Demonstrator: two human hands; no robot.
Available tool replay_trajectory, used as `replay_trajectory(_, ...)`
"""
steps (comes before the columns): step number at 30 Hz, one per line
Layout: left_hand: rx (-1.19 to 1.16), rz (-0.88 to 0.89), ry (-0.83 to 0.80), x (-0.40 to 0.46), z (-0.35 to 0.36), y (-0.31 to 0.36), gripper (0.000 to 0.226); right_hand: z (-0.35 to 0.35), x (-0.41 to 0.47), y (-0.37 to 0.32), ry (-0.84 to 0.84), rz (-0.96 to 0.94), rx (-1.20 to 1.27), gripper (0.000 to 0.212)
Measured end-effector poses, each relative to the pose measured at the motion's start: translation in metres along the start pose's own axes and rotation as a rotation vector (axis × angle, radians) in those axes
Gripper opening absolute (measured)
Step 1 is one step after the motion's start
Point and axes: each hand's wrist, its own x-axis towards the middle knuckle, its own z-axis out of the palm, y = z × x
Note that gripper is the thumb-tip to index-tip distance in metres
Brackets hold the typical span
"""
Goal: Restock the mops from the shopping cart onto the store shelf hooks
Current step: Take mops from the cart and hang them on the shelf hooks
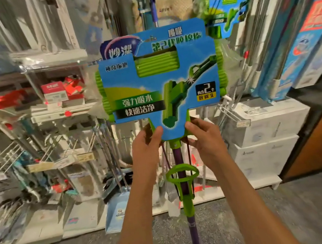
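While two hands, left hand (pixel 146 146) and right hand (pixel 206 137), grip one mop (pixel 160 81).

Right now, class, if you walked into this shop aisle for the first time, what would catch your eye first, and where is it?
The bright blue and green mop package fills the centre, held head-up by the left hand and right hand at its lower edge. Its purple pole runs down toward the floor. A matching mop hangs on the shelf, upper right.
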Motion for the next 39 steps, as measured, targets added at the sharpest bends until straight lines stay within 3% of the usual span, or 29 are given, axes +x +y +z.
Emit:
replay_trajectory(10, -0.150, -0.105, -0.018, 0.027, 0.065, 0.001, 0.015, -0.053, 0.019, -0.030, -0.006, -0.082, -0.080, 0.020)
replay_trajectory(21, -0.006, -0.043, -0.051, 0.068, 0.177, 0.016, 0.017, -0.136, 0.087, -0.079, 0.102, -0.191, -0.203, 0.008)
replay_trajectory(33, 0.202, 0.140, 0.061, 0.123, 0.300, 0.018, 0.055, -0.231, 0.170, -0.128, 0.053, -0.292, -0.282, 0.007)
replay_trajectory(36, 0.136, 0.134, 0.038, 0.137, 0.323, 0.016, 0.081, -0.249, 0.186, -0.142, 0.028, -0.287, -0.259, 0.007)
replay_trajectory(39, 0.132, 0.154, 0.033, 0.151, 0.347, 0.019, 0.059, -0.264, 0.202, -0.154, 0.016, -0.285, -0.249, 0.011)
